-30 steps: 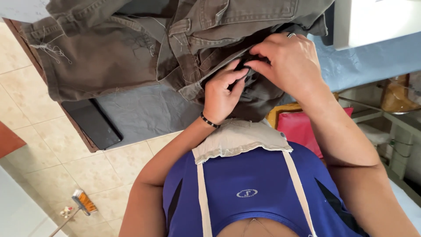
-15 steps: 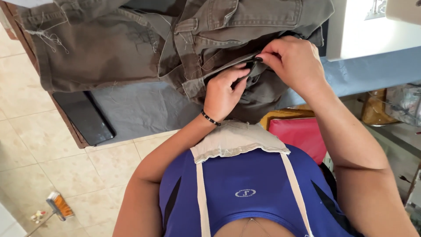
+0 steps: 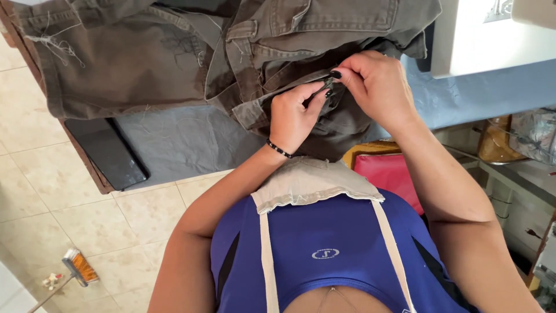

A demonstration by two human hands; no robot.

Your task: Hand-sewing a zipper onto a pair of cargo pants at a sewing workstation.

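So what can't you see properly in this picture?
Head view only:
- The small dark piece pinched between the left hand and right hand: fingertips cover it, too small to tell.
- The brown trousers: cut off by the top edge.
- The white machine: cut off at the top right corner.
- The broom handle: runs off the bottom edge.

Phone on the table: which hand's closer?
Left. The left hand pinches the trousers near the zipper, to the right of the phone in the picture. The right hand is farther right, beyond the left.
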